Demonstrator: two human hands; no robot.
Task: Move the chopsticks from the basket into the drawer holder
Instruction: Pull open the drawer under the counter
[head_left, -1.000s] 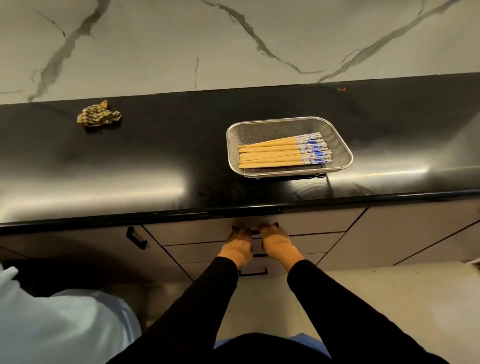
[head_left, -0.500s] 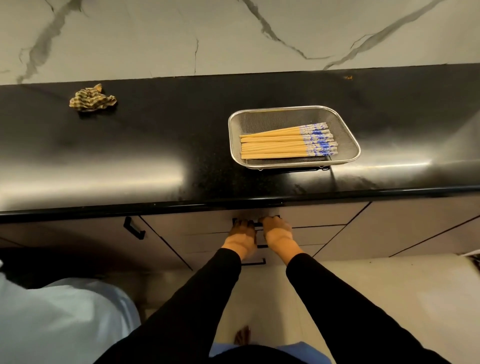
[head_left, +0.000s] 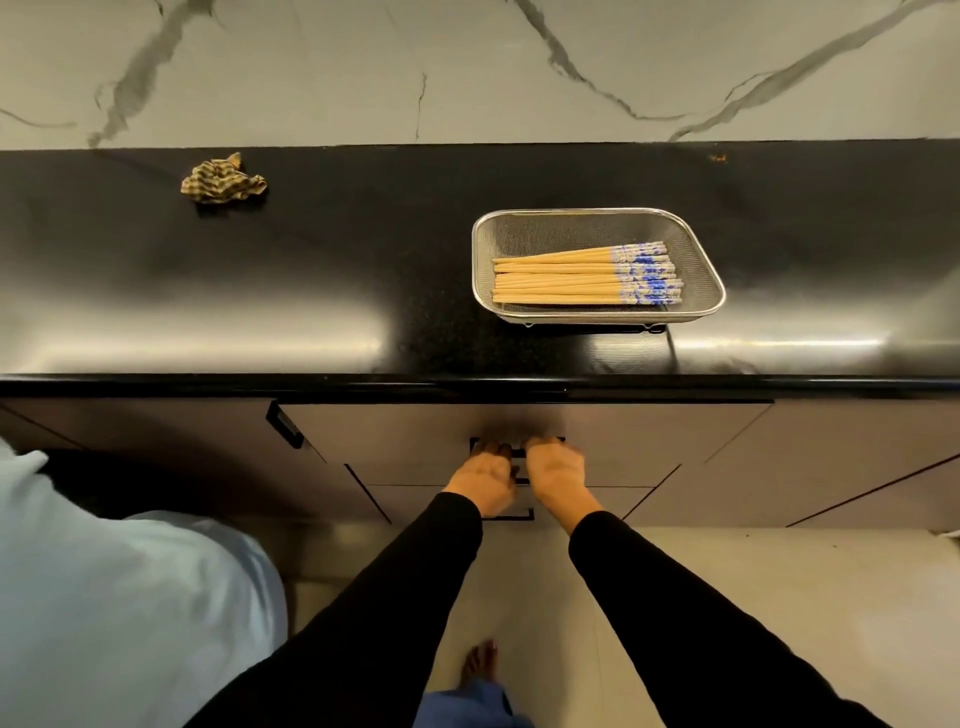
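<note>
The chopsticks (head_left: 584, 275) are pale wooden sticks with white-and-blue patterned tops, lying flat and bunched side by side; about ten can be made out, though the exact count is hard to tell where they overlap. Their long axis runs left to right along the counter, patterned tops to the right and plain tips to the left. They lie in one shallow rectangular metal mesh basket (head_left: 696, 254), which stands on the black countertop (head_left: 363, 270) near its front edge. Well to the left, one crumpled striped cloth (head_left: 223, 179) sits near the marble backsplash (head_left: 467, 67). Below the counter edge, the left hand (head_left: 483, 475) and the right hand (head_left: 556, 465) are side by side, fingers curled over the dark handle (head_left: 517, 449) of the top drawer (head_left: 415, 436), both closed around it. Two black sleeves (head_left: 395, 597) reach up from below.
</note>
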